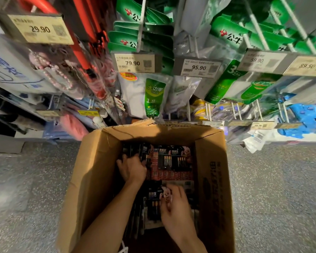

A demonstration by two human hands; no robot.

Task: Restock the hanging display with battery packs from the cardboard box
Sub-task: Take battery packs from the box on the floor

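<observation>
Inside the cardboard box (91, 179) on the speckled floor (26, 179), the left hand (132, 169) reaches into the far left corner. Its fingers curl over the edge of a row of black battery packs (133, 151). Nearer and to the right, the right hand (175, 209) pinches a single battery pack (152, 198) by its right edge.

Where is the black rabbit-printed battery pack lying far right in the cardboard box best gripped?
Probably pinch the black card battery pack by its flat top edge near the rabbit, coming from above: it lies face up, and the brown cardboard box walls block sideways reach.
</observation>
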